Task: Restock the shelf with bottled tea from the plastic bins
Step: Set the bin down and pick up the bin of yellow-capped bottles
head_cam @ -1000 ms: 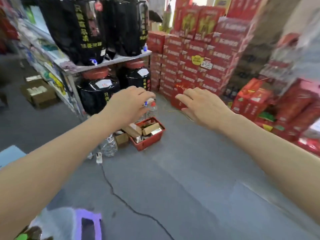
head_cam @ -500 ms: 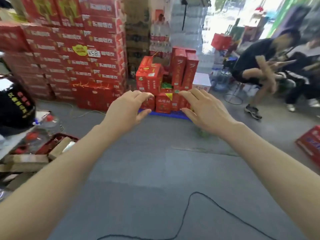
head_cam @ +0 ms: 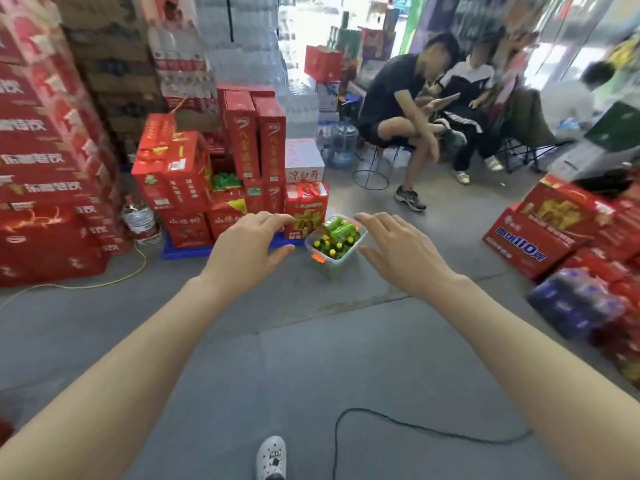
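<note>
Your view has swung right, away from the shelf of black jars, which has dropped out of sight. A clear bin of green tea bottles has come into view on the floor between your empty, spread hands. Two seated people now show more fully.

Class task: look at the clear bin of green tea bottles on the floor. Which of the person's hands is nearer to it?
Roughly equal, perhaps the right. The right hand hovers open just right of the bin; the left hand hovers open just left of it. Neither touches it.
</note>
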Tool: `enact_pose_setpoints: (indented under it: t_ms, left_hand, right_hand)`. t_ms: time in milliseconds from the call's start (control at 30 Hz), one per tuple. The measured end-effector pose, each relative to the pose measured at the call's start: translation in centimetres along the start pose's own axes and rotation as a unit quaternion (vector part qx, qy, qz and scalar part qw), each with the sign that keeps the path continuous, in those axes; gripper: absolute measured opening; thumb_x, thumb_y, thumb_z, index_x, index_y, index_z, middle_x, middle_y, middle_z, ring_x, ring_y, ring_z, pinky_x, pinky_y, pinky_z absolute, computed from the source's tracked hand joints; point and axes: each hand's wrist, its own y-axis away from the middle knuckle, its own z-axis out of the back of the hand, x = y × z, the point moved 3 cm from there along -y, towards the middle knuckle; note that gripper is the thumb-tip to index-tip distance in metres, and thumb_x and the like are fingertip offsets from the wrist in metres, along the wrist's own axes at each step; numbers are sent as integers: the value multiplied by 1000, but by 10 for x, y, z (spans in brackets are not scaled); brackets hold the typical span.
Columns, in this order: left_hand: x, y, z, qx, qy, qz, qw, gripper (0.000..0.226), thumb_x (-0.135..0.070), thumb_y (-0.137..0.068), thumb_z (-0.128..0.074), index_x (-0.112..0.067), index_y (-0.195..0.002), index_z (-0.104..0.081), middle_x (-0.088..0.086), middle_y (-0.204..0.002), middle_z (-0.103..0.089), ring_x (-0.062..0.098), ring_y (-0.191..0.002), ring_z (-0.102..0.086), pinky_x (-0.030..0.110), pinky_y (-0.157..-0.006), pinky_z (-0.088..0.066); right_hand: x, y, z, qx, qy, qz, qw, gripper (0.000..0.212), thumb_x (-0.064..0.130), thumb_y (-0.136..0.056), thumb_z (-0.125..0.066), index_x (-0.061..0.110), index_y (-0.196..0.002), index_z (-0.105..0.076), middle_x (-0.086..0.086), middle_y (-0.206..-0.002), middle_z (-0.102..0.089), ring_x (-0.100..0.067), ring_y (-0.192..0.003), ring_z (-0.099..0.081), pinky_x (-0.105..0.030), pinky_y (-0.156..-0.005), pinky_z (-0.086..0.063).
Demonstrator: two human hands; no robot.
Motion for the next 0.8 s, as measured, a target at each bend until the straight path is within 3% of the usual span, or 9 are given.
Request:
enact_pose_setpoints:
  t_ms: [433, 633, 800]
  left_hand:
    - [92, -308, -106, 58, 48, -43, 996, 45, -40, -87, -66, -27, -128, -56, -3, -117, -64, 22, -109, -58, 42, -86, -53]
    - [126, -443, -188, 84, 56, -53, 993, 43, -37, -88, -66, -27, -129, -56, -3, -116, -65, 19, -106, -59, 39, -85, -54]
    - [156, -544, -263, 116, 66, -31, 991, 44, -38, -89, -65, -28, -130, -55, -4, -114, -65, 18, -106, -59, 38, -86, -53]
  right_hand:
    - [-147, -230, -71, -16, -17, -84, 996, 52, 28, -94, -63, 11, -141, -49, -9, -126, -61, -32, -108, -59, -41, -87, -50]
    - [-245, -327, -136, 13, -24, -113, 993, 60, 46, -94, -38, 10, -141, -48, -10, -124, -61, -33, -103, -59, -43, -83, -51]
    - [-330, -407, -193, 33, -33, -131, 990, 53, 32, -95, -58, 10, -142, -47, -11, -124, -60, -33, -103, -59, -43, -84, -51]
